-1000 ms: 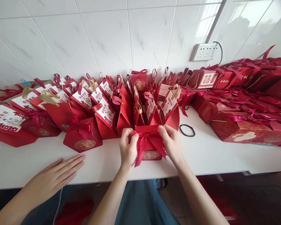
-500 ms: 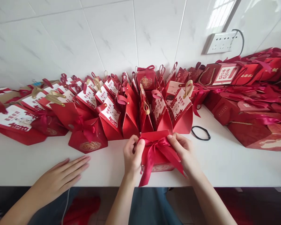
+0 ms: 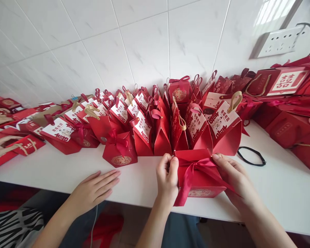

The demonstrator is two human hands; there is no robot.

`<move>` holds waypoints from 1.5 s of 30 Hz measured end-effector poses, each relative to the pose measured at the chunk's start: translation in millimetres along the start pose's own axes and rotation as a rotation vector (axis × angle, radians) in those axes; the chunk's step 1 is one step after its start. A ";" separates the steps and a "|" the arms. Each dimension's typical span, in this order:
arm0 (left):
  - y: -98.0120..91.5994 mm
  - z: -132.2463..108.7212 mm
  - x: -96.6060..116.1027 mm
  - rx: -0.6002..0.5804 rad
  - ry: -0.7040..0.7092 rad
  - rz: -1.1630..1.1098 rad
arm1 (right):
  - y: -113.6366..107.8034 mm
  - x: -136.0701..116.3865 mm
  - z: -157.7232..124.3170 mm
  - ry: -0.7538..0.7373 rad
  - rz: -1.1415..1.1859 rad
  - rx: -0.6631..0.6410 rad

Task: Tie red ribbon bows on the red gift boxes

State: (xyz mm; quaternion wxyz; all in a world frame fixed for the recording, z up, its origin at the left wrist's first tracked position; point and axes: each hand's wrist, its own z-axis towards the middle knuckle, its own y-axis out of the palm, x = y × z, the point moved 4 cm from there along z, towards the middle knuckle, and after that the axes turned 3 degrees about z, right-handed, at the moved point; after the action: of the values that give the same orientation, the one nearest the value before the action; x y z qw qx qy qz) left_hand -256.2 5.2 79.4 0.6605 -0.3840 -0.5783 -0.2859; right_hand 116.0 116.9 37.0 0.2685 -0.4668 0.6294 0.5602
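hands (image 3: pixel 167 179) gripping box (image 3: pixel 205 179) nr bag (image 3: pixel 226 130) w/ "吾家有喜".

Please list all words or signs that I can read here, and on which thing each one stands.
"吾家有喜": white label on the rightmost front bag.
"囍": white panel on the box at the upper right.
Gold emblem on the held box: too small to read.
Smaller print on other boxes and bags: too small or blurred.

Box (image 3: pixel 203 179) on table (image 3: pixel 142 179), between left hand (image 3: pixel 167 177) and right hand (image 3: pixel 235 177) | bags (image 3: pixel 161 137) in rows behind, along wall (image 3: pixel 144 48) | band (image 3: pixel 264 163) right of box | co-worker's hand (image 3: pixel 94 188) left | socket strip (image 3: pixel 280 43) on wall, right
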 end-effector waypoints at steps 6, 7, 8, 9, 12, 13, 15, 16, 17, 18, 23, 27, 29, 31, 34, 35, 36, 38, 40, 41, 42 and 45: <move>85.4 -34.1 -5.3 0.139 0.167 -0.072 | 2.9 -1.8 2.0 -0.002 0.100 -0.005; 113.4 -41.5 -4.7 0.133 0.217 -0.081 | 2.9 -1.8 2.6 -0.011 0.104 0.001; 142.0 -46.9 -4.4 0.088 0.230 -0.090 | 3.0 -1.7 3.3 -0.016 0.104 0.004; 167.4 -50.5 -3.5 0.049 0.234 -0.100 | 3.0 -1.6 3.9 -0.019 0.106 0.007; 214.5 -52.1 2.5 -0.040 0.258 -0.122 | 3.5 -2.2 5.4 -0.026 0.109 0.007; 220.1 -50.9 4.4 -0.055 0.266 -0.126 | 3.6 -2.6 5.6 -0.029 0.111 0.006; 221.5 -48.4 6.6 -0.064 0.281 -0.127 | 3.8 -3.1 6.0 -0.028 0.117 0.006; 219.8 -47.8 6.9 -0.061 0.287 -0.125 | 3.7 -3.1 6.2 -0.026 0.120 0.006; 217.7 -47.8 7.0 -0.054 0.293 -0.122 | 3.4 -2.9 6.4 -0.022 0.124 0.006; 216.1 -48.2 6.7 -0.047 0.299 -0.119 | 3.1 -2.4 6.8 -0.016 0.127 0.006; 216.8 -50.7 5.4 -0.015 0.320 -0.104 | 1.0 0.9 8.8 -0.008 0.138 0.011; 218.5 -48.6 4.1 -0.025 0.308 -0.111 | 2.0 -0.5 8.1 -0.046 0.121 0.004; 218.1 -47.0 2.9 -0.043 0.295 -0.120 | 2.7 -2.7 7.3 -0.089 0.102 -0.002; 216.8 -46.0 1.8 -0.043 0.290 -0.131 | 2.6 -4.7 6.4 -0.151 0.087 -0.003; 215.2 -45.8 1.0 -0.019 0.299 -0.151 | 0.8 -5.6 4.2 -0.255 0.058 0.013; 215.1 -46.0 1.0 -0.015 0.305 -0.158 | 0.3 -5.2 3.1 -0.283 0.041 0.018; 215.3 -46.2 1.1 -0.018 0.313 -0.166 | 0.0 -4.5 2.0 -0.303 0.021 0.019; 216.4 -46.5 1.7 -0.051 0.327 -0.184 | 1.0 -2.4 0.0 -0.312 -0.036 -0.011; 217.7 -46.8 2.7 -0.121 0.338 -0.200 | 3.4 0.4 -1.2 -0.281 -0.091 -0.089; 218.9 -47.1 3.0 -0.183 0.332 -0.209 | 4.6 1.8 -1.7 -0.258 -0.112 -0.136; 220.3 -47.7 3.2 -0.260 0.318 -0.219 | 5.4 2.9 -2.1 -0.237 -0.126 -0.180; 223.8 -50.9 3.4 -0.491 0.260 -0.261 | 5.3 4.3 -3.6 -0.206 -0.131 -0.252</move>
State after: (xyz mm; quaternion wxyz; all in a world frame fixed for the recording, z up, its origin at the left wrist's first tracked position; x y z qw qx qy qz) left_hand -44.0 83.9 41.3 0.5743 -0.4149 -0.4471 -0.5461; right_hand 110.2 111.9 36.5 0.3068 -0.4768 0.4915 0.6611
